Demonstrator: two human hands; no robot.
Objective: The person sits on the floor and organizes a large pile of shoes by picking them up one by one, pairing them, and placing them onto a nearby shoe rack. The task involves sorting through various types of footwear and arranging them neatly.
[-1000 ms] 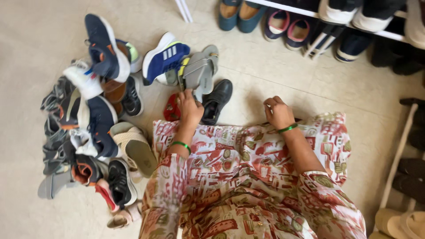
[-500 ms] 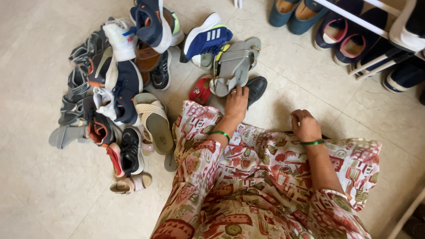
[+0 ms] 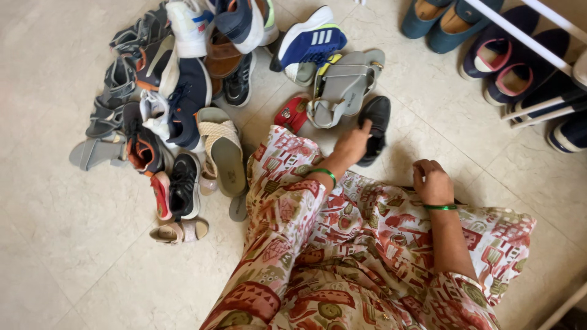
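My left hand (image 3: 353, 144) reaches out over my patterned lap, its fingertips touching a black shoe (image 3: 374, 127) on the tiled floor. It holds nothing. Just beyond lie a grey sandal (image 3: 342, 90) and a small red shoe (image 3: 292, 114). A blue and white sneaker (image 3: 309, 45) lies behind the sandal. My right hand (image 3: 431, 181) rests loosely curled on my knee, empty. Both wrists carry a green bangle.
A heap of several sneakers and sandals (image 3: 177, 104) covers the floor at the left. A beige woven slipper (image 3: 223, 148) lies beside my left knee. A white shoe rack (image 3: 538, 55) with several pairs of shoes stands at the upper right.
The view has shifted, so the shoes sit further right and higher. My left hand has moved right from the grey sandal to the black shoe. My right hand stays on my knee.
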